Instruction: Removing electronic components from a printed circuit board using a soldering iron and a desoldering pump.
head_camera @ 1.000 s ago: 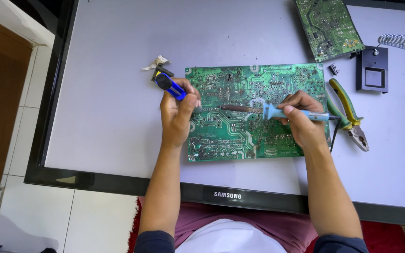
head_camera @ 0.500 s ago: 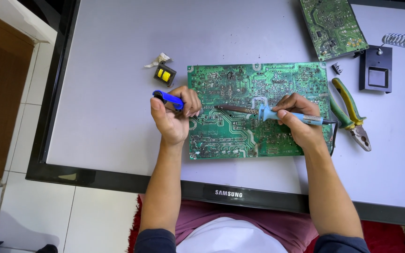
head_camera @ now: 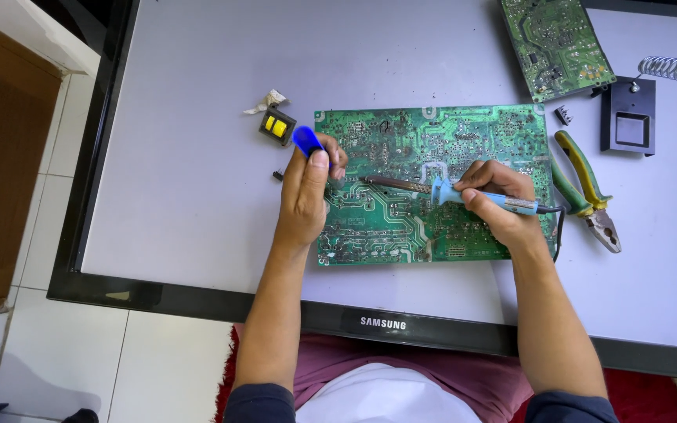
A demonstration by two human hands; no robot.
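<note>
Head view: left hand (head_camera: 305, 192) grip closed round blue tool (head_camera: 307, 141); right hand (head_camera: 499, 205) grips soldering iron (head_camera: 448, 192) over circuit board (head_camera: 432, 184)

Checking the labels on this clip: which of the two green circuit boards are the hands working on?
The large circuit board lying flat at centre, under both hands; the soldering iron in the right hand lies over it. The smaller board sits untouched at the top right.

Second green circuit board (head_camera: 558, 43) at the surface's (head_camera: 182, 157) far right edge, black soldering-iron stand (head_camera: 627, 117) with coiled holder beside it, green-handled pliers (head_camera: 585, 188) below, small black-and-yellow component (head_camera: 276, 125) near crumpled paper scrap (head_camera: 266, 101)
</note>
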